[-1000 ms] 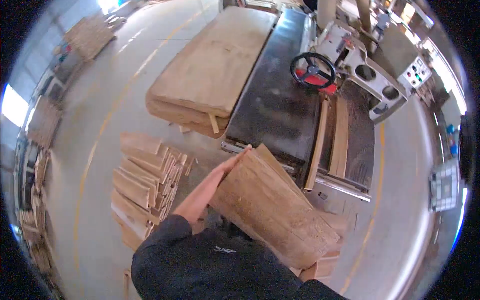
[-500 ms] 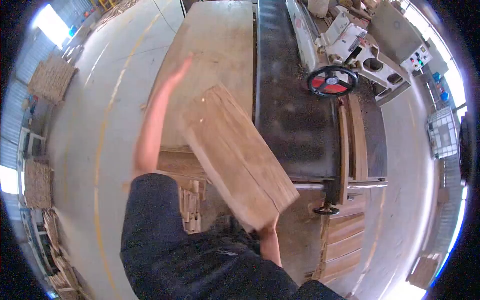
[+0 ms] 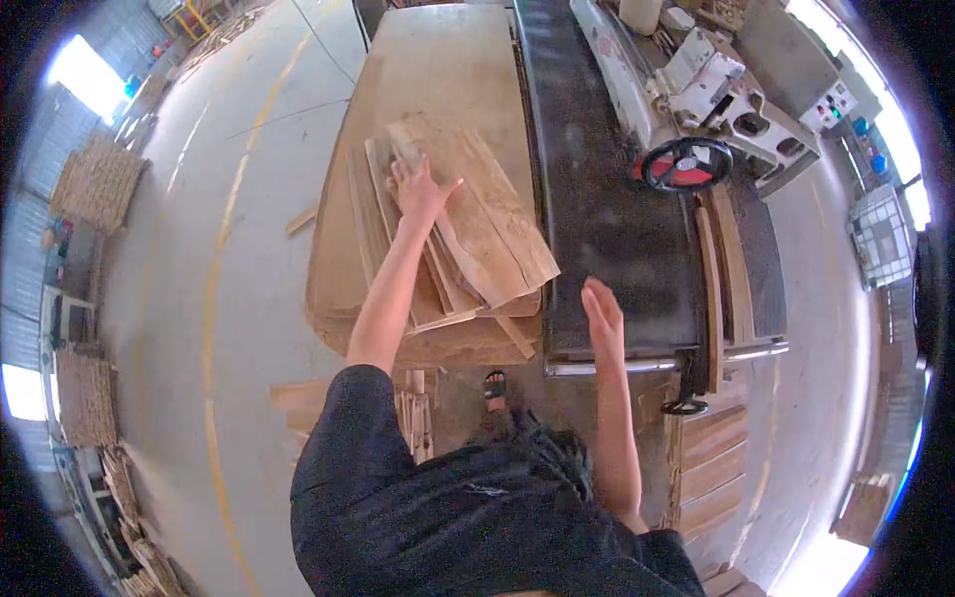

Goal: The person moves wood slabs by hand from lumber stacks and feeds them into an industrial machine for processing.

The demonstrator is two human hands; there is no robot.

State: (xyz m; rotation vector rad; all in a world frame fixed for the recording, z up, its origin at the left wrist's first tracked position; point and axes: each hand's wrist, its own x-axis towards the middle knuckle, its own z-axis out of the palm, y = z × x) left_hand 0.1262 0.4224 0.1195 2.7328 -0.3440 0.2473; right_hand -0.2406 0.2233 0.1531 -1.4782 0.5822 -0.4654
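A wide wooden board [image 3: 497, 214] with a dark crack along its grain lies slanted on top of several thinner wooden boards [image 3: 370, 214]. All of them rest on a large plywood-topped table [image 3: 443, 50]. My left hand [image 3: 423, 191] is spread with its fingers apart at the left edge of the wide board, appearing to rest on it. My right hand [image 3: 603, 306] is off the wood, fingers stretched out and holding nothing. It hovers by the near edge of the black machine table [image 3: 617, 264], right of the board's near corner.
On the right, a machine with a black handwheel [image 3: 686, 164] stands over the black table, with long wooden strips [image 3: 724, 269] beside it. Stacked boards [image 3: 711, 468] are below at right, and loose wood pieces [image 3: 413, 413] below at left. A sandalled foot [image 3: 494, 388] shows beneath.
The wide board, earlier tilted up in my right hand, now lies on the thinner boards. My right hand has let go and moved right. My left hand has come down onto the board.
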